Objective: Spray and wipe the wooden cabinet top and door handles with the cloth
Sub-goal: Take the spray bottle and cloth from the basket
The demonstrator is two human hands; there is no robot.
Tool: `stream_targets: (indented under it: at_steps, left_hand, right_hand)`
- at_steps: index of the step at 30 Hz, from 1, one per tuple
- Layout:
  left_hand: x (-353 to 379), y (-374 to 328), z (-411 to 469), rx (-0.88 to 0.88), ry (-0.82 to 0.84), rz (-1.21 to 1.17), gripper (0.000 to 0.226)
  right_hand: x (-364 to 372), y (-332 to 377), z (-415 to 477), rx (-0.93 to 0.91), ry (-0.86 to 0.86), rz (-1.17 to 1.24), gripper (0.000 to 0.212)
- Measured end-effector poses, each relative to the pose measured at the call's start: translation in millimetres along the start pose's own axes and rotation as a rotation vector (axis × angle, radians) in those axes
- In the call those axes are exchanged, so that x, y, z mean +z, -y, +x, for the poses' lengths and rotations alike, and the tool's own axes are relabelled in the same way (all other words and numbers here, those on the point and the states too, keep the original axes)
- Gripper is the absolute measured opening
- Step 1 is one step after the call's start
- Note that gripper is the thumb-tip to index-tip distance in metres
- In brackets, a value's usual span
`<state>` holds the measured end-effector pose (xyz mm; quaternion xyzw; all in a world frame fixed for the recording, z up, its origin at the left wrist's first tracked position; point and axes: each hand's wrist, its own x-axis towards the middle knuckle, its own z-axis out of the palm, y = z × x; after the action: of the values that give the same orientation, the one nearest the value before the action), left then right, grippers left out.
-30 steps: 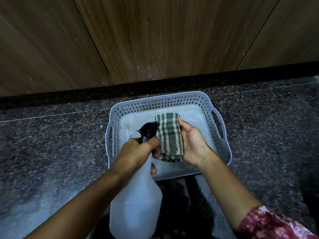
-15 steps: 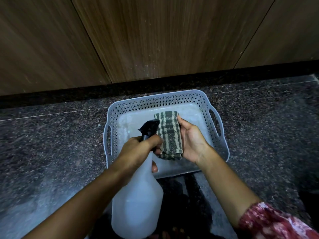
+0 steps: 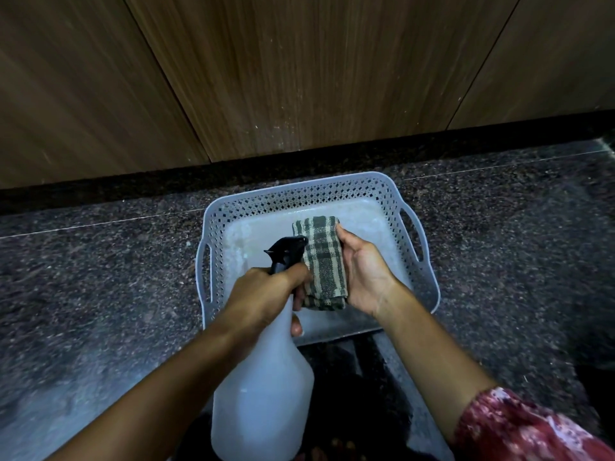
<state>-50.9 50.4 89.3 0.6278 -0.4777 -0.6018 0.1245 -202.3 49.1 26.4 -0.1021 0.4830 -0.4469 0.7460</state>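
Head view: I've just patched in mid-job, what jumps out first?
At centre, the left hand grips the neck of a white spray bottle, its black nozzle aimed at a folded green checked cloth held by the right hand. Both hover over a grey perforated basket on the dark speckled floor, with wooden cabinet doors just behind.

Brown wood-grain panels (image 3: 299, 71) fill the upper part of the view, divided by thin dark seams that slant outward toward the top. Pale specks and smudges dot the middle panel near its lower edge. Below the panels runs a black band (image 3: 133, 183). The floor (image 3: 100, 277) is dark speckled granite, crossed by a thin pale joint line. Light is dim, with a dull sheen at lower left.
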Motion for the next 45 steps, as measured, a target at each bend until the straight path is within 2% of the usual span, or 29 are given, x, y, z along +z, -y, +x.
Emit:
stream_targets:
  at_steps: [6, 10, 16, 21, 24, 28, 30, 32, 38, 42, 45]
  left_hand:
    - [-1.8, 1.0, -0.3, -0.018, 0.02, -0.126, 0.027]
    - [-1.6, 3.4, 3.0, -0.021, -0.01, -0.068, 0.029]
    - [-4.7, 4.0, 6.2, -0.038, -0.016, -0.146, 0.029]
    - [-1.9, 4.5, 7.0, -0.019, -0.026, -0.089, 0.03]
    - [-5.2, -3.6, 0.2, 0.141, -0.065, -0.099, 0.025]
    - [-12.1, -14.3, -3.2, 0.567, -0.218, -0.172, 0.002]
    - [-16.2, -11.0, 7.8, 0.737, -0.292, -0.116, 0.015]
    - [-17.5, -5.1, 21.4, 0.805, -0.332, -0.1, 0.023]
    - [-10.4, 17.6, 52.6, 0.764, -0.475, 0.027, 0.016]
    - [-12.6, 30.4, 59.2, 0.734, -0.473, -0.011, 0.027]
    - [-21.6, 33.9, 61.9, 0.609, -0.333, -0.061, 0.056]
  right_hand:
    - [-0.6, 0.4, 4.1, -0.008, 0.018, -0.003, 0.05]
    - [-0.4, -1.4, 3.6, -0.009, 0.023, -0.007, 0.049]
    - [0.1, -1.0, 2.6, -0.014, 0.002, -0.003, 0.05]
    - [4.0, 1.1, -0.1, -0.01, 0.012, -0.014, 0.049]
    - [3.1, 5.8, -2.8, -0.011, -0.009, 0.01, 0.051]
    - [-12.2, 16.6, -11.3, -0.006, -0.053, 0.134, 0.053]
    - [-22.9, 21.5, -17.2, -0.003, -0.08, 0.184, 0.053]
    - [-32.3, 24.5, -23.4, 0.001, -0.1, 0.224, 0.053]
    - [-49.7, 17.1, -39.7, -0.006, -0.076, 0.336, 0.051]
    - [-48.8, 13.6, -50.7, -0.072, -0.021, 0.417, 0.05]
    - [-42.9, 11.7, -65.9, -0.166, 0.024, 0.505, 0.053]
